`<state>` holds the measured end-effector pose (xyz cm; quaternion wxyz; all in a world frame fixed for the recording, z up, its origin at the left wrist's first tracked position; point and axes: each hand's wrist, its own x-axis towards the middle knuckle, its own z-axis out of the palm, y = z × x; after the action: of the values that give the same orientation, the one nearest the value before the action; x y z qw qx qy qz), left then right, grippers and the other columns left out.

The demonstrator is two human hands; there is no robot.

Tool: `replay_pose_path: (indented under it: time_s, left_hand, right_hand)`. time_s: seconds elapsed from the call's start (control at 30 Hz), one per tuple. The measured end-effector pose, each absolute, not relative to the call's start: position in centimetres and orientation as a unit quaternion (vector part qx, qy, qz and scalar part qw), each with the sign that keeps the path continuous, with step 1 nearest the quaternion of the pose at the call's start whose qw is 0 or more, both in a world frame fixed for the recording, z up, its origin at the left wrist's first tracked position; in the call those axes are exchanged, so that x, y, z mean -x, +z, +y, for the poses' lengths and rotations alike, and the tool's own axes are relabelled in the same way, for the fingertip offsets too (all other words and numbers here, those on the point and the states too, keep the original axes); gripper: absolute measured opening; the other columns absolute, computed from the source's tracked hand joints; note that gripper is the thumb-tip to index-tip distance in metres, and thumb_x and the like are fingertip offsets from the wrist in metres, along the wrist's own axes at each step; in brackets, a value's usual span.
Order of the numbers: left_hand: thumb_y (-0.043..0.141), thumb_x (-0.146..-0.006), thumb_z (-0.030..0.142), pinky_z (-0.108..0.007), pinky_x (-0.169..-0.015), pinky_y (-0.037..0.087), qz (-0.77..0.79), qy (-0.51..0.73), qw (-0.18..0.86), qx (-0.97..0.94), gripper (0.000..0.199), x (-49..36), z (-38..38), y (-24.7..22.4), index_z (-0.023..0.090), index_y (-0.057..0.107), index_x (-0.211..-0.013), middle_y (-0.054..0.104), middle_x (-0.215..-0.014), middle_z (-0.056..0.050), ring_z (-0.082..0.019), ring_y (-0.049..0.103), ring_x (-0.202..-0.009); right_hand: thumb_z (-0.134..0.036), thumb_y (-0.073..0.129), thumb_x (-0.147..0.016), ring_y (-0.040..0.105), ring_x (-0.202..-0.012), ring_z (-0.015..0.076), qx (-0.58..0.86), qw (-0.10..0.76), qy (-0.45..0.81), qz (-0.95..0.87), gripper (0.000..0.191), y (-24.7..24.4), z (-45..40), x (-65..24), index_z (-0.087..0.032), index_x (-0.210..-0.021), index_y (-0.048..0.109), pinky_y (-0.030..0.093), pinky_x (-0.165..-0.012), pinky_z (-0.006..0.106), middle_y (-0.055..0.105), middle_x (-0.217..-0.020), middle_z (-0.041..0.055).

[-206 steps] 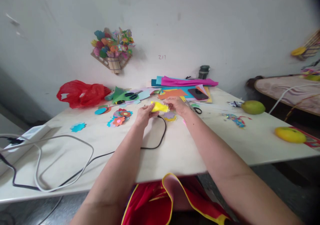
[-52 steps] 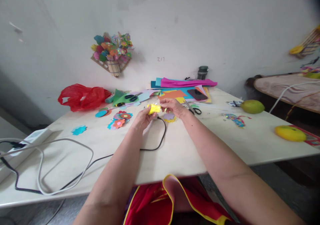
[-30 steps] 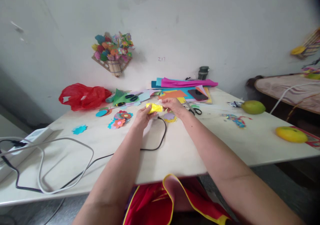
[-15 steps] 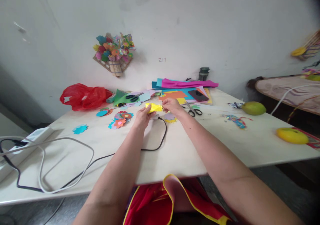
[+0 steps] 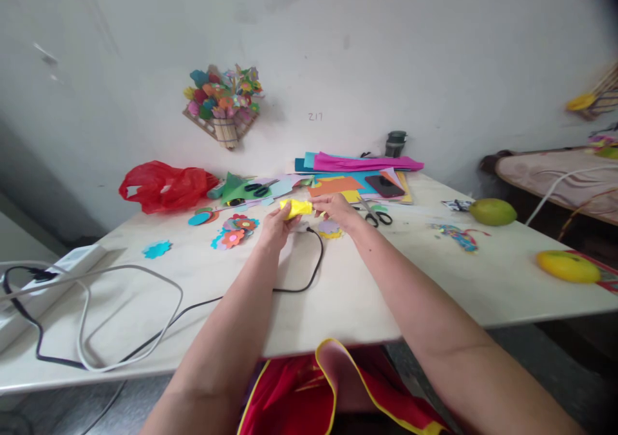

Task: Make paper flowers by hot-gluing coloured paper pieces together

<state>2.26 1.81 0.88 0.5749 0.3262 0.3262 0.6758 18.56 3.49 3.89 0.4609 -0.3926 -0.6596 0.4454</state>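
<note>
A small, crinkled yellow bundle (image 5: 299, 208) is held just above the table, its shiny surface looking like paper or thin cloth. My left hand (image 5: 277, 226) grips its left end, thumb on top and fingers underneath. At the other end, my right hand (image 5: 335, 210) pinches the tip between thumb and fingers; the exact contact is too small to make out. Below the hands, a black cord (image 5: 320, 261) ends on the table. Paper flower cutouts (image 5: 234, 237) lie left of my left hand. Scissors (image 5: 379, 217) rest beyond my right wrist.
Stacked coloured sheets (image 5: 338, 185), a phone (image 5: 385, 186) and more scissors (image 5: 258, 190) lie at the back. A red plastic bag (image 5: 167, 187) is at back left, a power strip (image 5: 53, 287) with looping cables at front left. Mangoes (image 5: 492, 212) lie at right.
The fingers of my right hand have straightened and shifted slightly at the right end of the yellow bundle. My left hand keeps its grip. The view has moved a little.
</note>
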Motion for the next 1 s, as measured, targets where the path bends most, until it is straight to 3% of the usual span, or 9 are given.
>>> replay_pose_path:
  time_s: [0.23, 0.43, 0.77, 1.0]
  left_hand:
    - [0.065, -0.075, 0.019, -0.018, -0.060, 0.055, 0.323, 0.674, 0.580, -0.324, 0.013, -2.24, 1.82, 0.91, 0.007, 0.062, -0.079, 0.066, -0.080, -0.007, -0.010, 0.063, -0.064]
    - [0.065, -0.074, 0.015, -0.018, -0.057, 0.055, 0.329, 0.673, 0.589, -0.304, 0.011, -2.30, 1.79, 0.96, 0.007, 0.062, -0.079, 0.066, -0.078, -0.008, -0.011, 0.064, -0.062]
    - [0.068, -0.071, 0.017, -0.018, -0.055, 0.054, 0.320, 0.666, 0.589, -0.327, 0.015, -2.36, 1.79, 1.09, 0.007, 0.063, -0.081, 0.065, -0.076, -0.006, -0.010, 0.063, -0.062]
    - [0.068, -0.071, 0.017, -0.017, -0.056, 0.055, 0.318, 0.670, 0.585, -0.328, 0.014, -2.28, 1.86, 1.00, 0.007, 0.063, -0.079, 0.065, -0.075, -0.006, -0.009, 0.062, -0.060]
  right_hand:
    - [-0.015, 0.055, -0.065, 0.059, -0.060, 0.0090, 0.345, 0.432, 0.493, -0.672, 0.030, 4.01, 3.44, -18.84, -0.015, -0.091, 0.069, 0.039, -0.046, 0.016, 0.067, -0.075, 0.0026]
    - [-0.025, 0.061, -0.069, 0.060, -0.062, 0.0098, 0.307, 0.411, 0.508, -0.692, 0.026, 4.04, 3.38, -19.33, -0.016, -0.093, 0.067, 0.041, -0.046, 0.016, 0.067, -0.078, 0.0032]
    - [-0.030, 0.068, -0.065, 0.057, -0.055, 0.0091, 0.339, 0.440, 0.413, -0.722, 0.020, 3.90, 3.33, -19.06, -0.014, -0.076, 0.062, 0.038, -0.046, 0.017, 0.061, -0.060, -0.0002]
    - [-0.023, 0.066, -0.064, 0.055, -0.052, 0.0084, 0.351, 0.435, 0.413, -0.719, 0.021, 4.33, 2.67, -18.71, -0.014, -0.083, 0.065, 0.039, -0.047, 0.018, 0.061, -0.060, -0.0014]
